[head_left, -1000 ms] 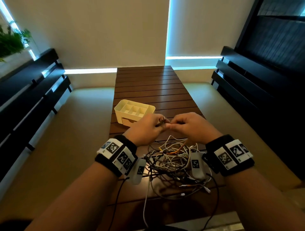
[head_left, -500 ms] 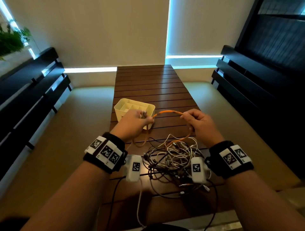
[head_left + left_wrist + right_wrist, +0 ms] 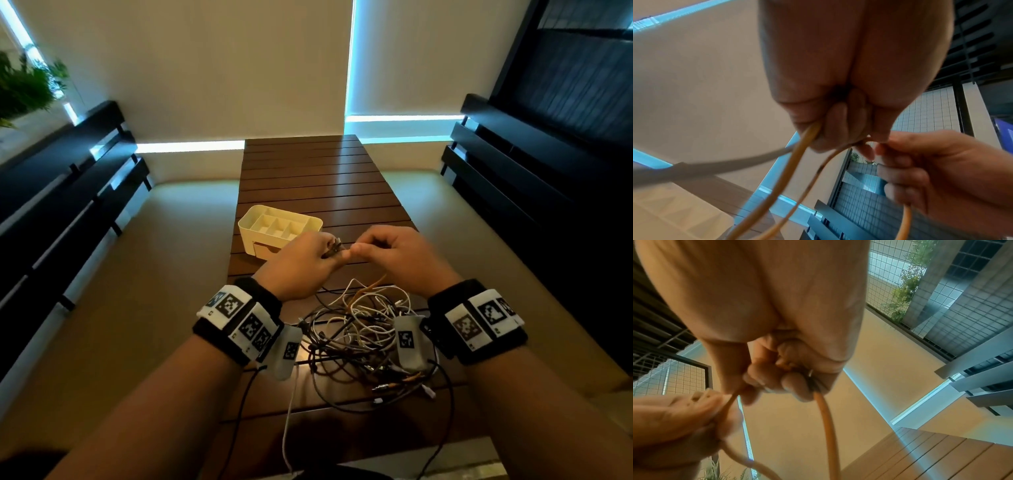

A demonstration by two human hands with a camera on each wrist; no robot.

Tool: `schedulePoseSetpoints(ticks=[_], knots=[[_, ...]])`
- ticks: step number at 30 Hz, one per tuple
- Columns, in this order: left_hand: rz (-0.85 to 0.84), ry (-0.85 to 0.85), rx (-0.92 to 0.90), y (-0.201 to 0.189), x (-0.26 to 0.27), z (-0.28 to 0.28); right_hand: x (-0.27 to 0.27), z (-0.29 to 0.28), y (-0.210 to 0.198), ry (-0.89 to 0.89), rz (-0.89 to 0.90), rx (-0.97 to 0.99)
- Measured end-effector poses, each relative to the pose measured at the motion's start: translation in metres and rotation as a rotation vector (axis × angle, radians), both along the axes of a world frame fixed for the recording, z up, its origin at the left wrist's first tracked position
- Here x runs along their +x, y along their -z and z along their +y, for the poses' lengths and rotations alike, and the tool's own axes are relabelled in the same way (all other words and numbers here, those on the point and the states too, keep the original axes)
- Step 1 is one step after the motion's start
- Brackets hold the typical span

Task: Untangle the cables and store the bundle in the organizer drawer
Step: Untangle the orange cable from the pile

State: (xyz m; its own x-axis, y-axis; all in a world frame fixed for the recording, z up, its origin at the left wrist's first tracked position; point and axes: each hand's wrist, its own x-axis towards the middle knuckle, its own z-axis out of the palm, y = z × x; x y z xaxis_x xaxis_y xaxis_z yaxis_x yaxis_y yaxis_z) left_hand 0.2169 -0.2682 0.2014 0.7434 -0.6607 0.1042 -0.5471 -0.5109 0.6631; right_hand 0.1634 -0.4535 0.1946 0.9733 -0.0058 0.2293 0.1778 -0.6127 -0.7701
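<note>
An orange cable [image 3: 795,164] hangs in loops between my two hands above the slatted wooden table [image 3: 318,178]. My left hand [image 3: 308,263] grips its coils and a plug end. My right hand [image 3: 394,255] pinches the same orange cable [image 3: 826,418] thumb to thumb against the left. Below my wrists lies a tangle of white, black and brown cables [image 3: 363,335]. The cream organizer [image 3: 279,228], with open top compartments and a drawer in its front, stands just beyond my left hand.
Dark slatted benches [image 3: 61,192] run along both sides of the table. A green plant [image 3: 24,85] sits at the far left. The far half of the table holds nothing I can see. Thin wires trail from my wrist cameras toward the near edge.
Half a second ago my hands were spread apart with the orange cable stretched between them. They have come back together, thumbs touching, near the organizer.
</note>
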Motion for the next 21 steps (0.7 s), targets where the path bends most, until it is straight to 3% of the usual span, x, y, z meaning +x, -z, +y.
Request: schedulePoseSetpoints(ticks=[3, 5, 7, 9, 14, 18, 21], knots=[[0.022, -0.031, -0.228, -0.012, 0.000, 0.004, -0.003, -0.003, 0.013, -0.018, 0.038, 0.202], [0.136, -0.093, -0.445, -0.016, 0.006, 0.008, -0.005, -0.004, 0.026, -0.017, 0.108, 0.360], [0.237, -0.150, -0.552, -0.014, 0.010, 0.012, -0.005, -0.005, 0.039, 0.004, 0.139, 0.456], [0.233, -0.219, -0.479, -0.004, 0.013, 0.014, -0.002, -0.008, 0.042, 0.063, 0.129, 0.449], [0.186, -0.234, 0.031, 0.019, 0.014, 0.014, 0.003, -0.019, 0.026, 0.150, 0.016, 0.207], [0.024, -0.202, 0.022, 0.003, 0.003, 0.002, 0.007, -0.010, 0.008, -0.023, 0.189, -0.156], [0.028, -0.078, 0.020, -0.005, 0.002, -0.004, 0.010, -0.005, 0.001, -0.059, 0.171, -0.178]])
